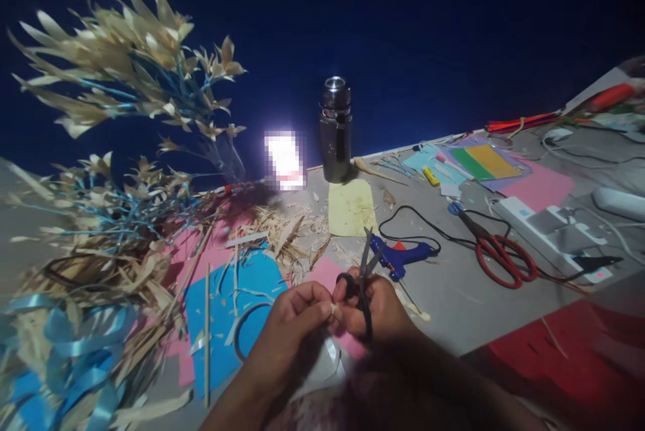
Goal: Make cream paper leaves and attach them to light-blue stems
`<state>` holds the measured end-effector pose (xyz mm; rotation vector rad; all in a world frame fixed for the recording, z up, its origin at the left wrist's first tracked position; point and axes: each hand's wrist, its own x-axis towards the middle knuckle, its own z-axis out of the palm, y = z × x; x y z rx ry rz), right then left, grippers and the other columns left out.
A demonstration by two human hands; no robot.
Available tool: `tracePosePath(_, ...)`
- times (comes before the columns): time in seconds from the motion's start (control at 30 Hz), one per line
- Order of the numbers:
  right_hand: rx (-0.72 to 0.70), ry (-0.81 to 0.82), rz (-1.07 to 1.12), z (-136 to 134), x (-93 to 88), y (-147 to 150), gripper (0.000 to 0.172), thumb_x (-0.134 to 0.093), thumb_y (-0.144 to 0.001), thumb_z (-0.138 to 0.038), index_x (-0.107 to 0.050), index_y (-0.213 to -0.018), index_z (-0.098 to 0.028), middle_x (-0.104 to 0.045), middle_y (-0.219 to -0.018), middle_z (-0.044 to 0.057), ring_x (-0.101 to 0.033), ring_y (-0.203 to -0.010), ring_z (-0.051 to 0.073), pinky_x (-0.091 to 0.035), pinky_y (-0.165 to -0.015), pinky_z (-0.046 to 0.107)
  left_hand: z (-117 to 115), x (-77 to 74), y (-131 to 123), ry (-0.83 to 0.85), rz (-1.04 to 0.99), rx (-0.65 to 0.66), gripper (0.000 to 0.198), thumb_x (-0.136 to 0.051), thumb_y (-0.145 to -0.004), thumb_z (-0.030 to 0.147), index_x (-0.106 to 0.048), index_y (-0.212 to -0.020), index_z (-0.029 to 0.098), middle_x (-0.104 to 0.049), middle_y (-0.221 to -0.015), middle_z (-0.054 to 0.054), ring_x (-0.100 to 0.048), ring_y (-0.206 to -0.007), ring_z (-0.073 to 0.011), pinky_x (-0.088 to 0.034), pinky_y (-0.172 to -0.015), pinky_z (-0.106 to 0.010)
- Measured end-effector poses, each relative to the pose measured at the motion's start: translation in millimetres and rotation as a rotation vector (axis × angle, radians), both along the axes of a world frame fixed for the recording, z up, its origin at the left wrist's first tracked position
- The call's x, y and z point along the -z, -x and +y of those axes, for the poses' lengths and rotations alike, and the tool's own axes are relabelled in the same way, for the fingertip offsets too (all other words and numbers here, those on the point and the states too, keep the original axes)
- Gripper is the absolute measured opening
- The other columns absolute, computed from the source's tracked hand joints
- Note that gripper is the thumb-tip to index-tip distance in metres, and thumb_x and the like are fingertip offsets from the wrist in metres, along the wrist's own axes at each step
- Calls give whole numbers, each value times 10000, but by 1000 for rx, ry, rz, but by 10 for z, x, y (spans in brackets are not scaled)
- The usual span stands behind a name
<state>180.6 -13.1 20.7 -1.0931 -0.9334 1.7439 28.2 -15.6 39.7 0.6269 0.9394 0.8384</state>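
Observation:
My left hand (302, 310) is closed, thumb and fingers pinching a small pale piece (333, 309) that looks like dried husk. The fingertips of my right hand (385, 303) meet it at the same piece. Black-handled scissors (363, 276) hang in my right hand, their blades parted and pointing away from me. Just beyond them lies a blue glue gun (403, 255) with a black cord. Below my hands, a roll of clear tape or ribbon seems to lie, partly hidden by my fingers and wrists.
Dried-husk flowers on blue stems (151, 81) rise at the left, above blue ribbon (75, 337). A dark flask (336, 135) stands at the back. Husk scraps (287, 232) litter blue paper (242, 276). Red-handled scissors (504, 259) and a power strip (549, 229) lie right.

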Motion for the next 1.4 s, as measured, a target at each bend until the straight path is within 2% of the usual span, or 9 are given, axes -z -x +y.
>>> tracePosePath(0.17,42,-64,-63,97,-129,-82,236,-732,-601,-248,-523,-693,-190,-476,-582,-57,-414,-535,88,-325,-503,208,226,-125,148,-1,-5,40,244,-853,-695,306,-684,-664,133,-638,-581,-38,-551,-534,-120,-408,-568,-237)
tracePosePath(0.3,116,-70,-50,153,-118,-286,266,-735,-658,-342,-528,-723,-188,-414,-604,-57,-337,-537,87,-255,-485,215,777,-289,343,-109,254,-40,271,-876,-655,325,-691,-674,127,-675,-641,-49,-555,-506,-116,-425,-527,-238)
tracePosePath(0.4,205,-80,-74,173,-22,-449,313,-749,-681,-420,-565,-759,-179,-437,-626,-40,-368,-557,107,-290,-499,228,1216,-295,413,-166,350,-36,282,-863,-627,337,-691,-662,117,-674,-665,-61,-557,-518,-119,-432,-514,-240)
tracePosePath(0.7,456,-53,-246,179,136,-869,362,-792,-627,-474,-585,-671,-181,-442,-619,-24,-374,-574,130,-316,-532,263,2133,69,319,-298,660,25,290,-805,-724,348,-670,-623,113,-638,-637,-36,-534,-514,-108,-383,-473,-219)
tracePosePath(0.87,535,17,-232,160,58,-904,334,-813,-592,-427,-615,-700,-181,-465,-619,-22,-392,-571,140,-311,-535,269,2516,311,186,-318,884,150,286,-655,-943,341,-662,-1155,149,-691,-1127,-85,-683,-907,-207,-591,-762,-384)
tracePosePath(0.97,558,47,-214,162,25,-895,329,-819,-582,-410,-619,-705,-180,-466,-615,-26,-388,-565,136,-306,-531,268,2633,372,125,-352,985,218,374,-647,-949,344,-615,-1280,175,-639,-1293,-110,-663,-1065,-261,-582,-872,-464)
tracePosePath(1.13,557,18,-216,162,37,-885,316,-818,-594,-399,-610,-659,-172,-445,-606,-35,-367,-562,121,-290,-531,262,2705,276,111,-483,1109,225,331,-651,-946,350,-643,-1221,166,-665,-1232,-95,-675,-1011,-243,-588,-837,-436)
tracePosePath(1.27,572,7,-221,138,66,-921,305,-813,-610,-398,-631,-679,-164,-463,-612,-32,-385,-563,119,-296,-523,256,2558,-38,201,-632,1179,158,150,-676,-876,257,-726,-826,125,-689,-726,-22,-617,-649,-166,-509,-668,-319)
tracePosePath(1.4,557,11,-253,48,59,-1016,302,-814,-590,-392,-652,-681,-154,-498,-620,-15,-415,-563,125,-318,-516,253,2042,-442,436,-693,1172,185,227,-643,-840,342,-733,-761,149,-617,-569,17,-527,-565,-147,-381,-557,-264)
